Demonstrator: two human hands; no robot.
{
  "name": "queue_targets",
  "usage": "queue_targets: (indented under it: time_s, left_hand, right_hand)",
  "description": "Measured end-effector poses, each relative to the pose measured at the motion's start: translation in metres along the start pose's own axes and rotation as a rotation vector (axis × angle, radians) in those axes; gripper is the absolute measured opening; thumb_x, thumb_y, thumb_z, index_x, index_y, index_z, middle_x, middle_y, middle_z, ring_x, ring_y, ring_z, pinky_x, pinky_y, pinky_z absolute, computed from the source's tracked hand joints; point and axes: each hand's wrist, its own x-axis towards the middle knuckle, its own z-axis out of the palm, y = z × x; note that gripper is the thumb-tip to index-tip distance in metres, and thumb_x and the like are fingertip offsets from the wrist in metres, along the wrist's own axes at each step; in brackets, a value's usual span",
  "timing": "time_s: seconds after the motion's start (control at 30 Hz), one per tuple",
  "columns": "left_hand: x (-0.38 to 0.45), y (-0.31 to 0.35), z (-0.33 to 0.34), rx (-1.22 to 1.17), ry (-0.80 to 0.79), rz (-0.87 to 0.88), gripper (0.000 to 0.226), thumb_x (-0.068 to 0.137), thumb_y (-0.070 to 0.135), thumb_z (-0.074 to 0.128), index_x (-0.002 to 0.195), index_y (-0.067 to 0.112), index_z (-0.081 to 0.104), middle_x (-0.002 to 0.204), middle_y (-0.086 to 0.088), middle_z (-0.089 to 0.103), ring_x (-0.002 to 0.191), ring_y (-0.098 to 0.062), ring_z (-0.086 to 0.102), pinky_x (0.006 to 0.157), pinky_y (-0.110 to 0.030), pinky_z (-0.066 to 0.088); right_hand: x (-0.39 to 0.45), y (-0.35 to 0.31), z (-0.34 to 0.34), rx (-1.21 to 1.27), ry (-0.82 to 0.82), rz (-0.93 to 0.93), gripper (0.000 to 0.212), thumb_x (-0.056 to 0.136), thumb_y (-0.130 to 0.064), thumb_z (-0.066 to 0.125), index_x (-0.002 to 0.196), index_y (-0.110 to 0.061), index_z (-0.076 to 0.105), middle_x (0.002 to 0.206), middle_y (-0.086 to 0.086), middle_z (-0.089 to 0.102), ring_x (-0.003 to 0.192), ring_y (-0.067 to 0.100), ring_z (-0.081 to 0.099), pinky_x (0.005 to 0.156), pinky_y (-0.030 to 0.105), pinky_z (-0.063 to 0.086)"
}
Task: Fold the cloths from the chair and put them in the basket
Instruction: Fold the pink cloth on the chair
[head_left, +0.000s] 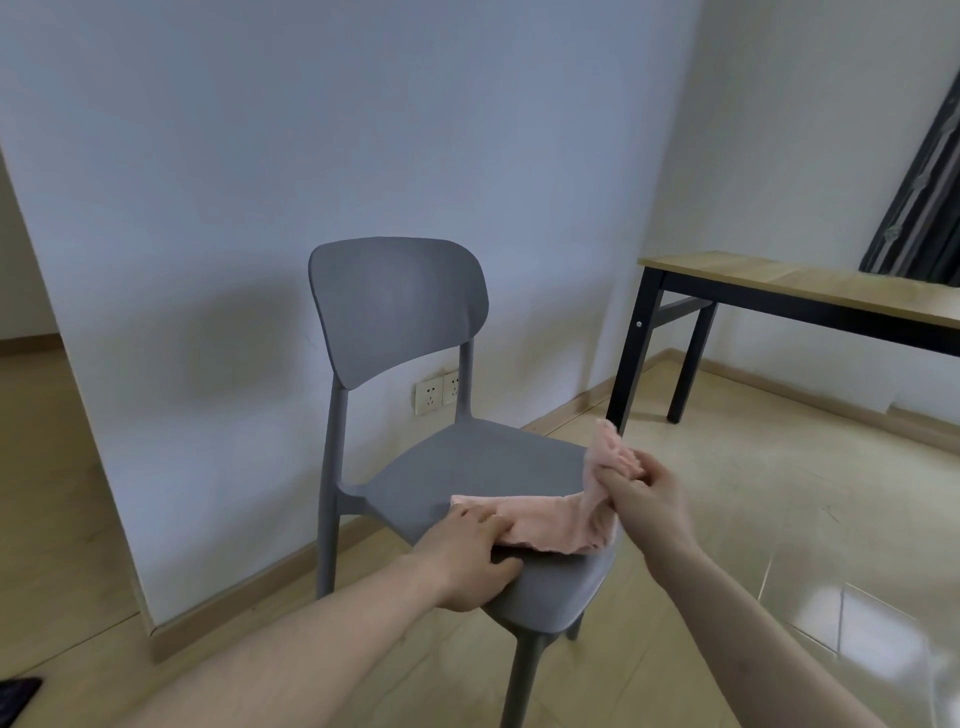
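Cloth (540, 525), pink, lies along the front right edge of the chair (467, 467) seat, one end lifted off it. Largest here is the grey chair against the wall, with a table (810, 291) off to the right; no basket shows. The left hand (467, 551) presses flat on the cloth's near left end, thumb hooked under the seat's front edge. The right hand (644, 499) pinches the raised end, fingers curled tight round it, beyond the seat's right edge. I judge the folding step is in hand: next, the raised end should be carried over toward the pinned end, edges matched, while the left hand keeps the cloth from sliding.
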Motion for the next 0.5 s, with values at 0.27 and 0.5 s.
queue_targets:
  time_s: [0.27,0.5]
  left_hand:
    - [0.009,-0.013,-0.013,-0.591,0.232,-0.132,0.053,0.091,0.017,0.053,0.143,0.026,0.047,0.142,0.007,0.044,0.126,-0.010,0.043,0.109,-0.034,0.041]
    - [0.024,-0.038,-0.018,-0.824,0.221,-0.352,0.031,0.089,0.050,0.055,0.108,0.027,0.065,0.117,0.005,0.066,0.112,-0.019,0.061,0.108,-0.046,0.046]
  right_hand:
    - [-0.016,0.024,0.051,-0.436,-0.178,-0.318,0.016,0.093,-0.028,0.075,0.106,-0.036,0.076,0.091,-0.021,0.072,0.084,-0.002,0.068,0.062,0.013,0.051]
    - [-0.022,0.045,0.065,-0.649,-0.400,-0.424,0.015,0.097,-0.034,0.065,0.106,-0.034,0.077,0.091,-0.017,0.076,0.085,-0.001,0.070,0.076,0.025,0.061]
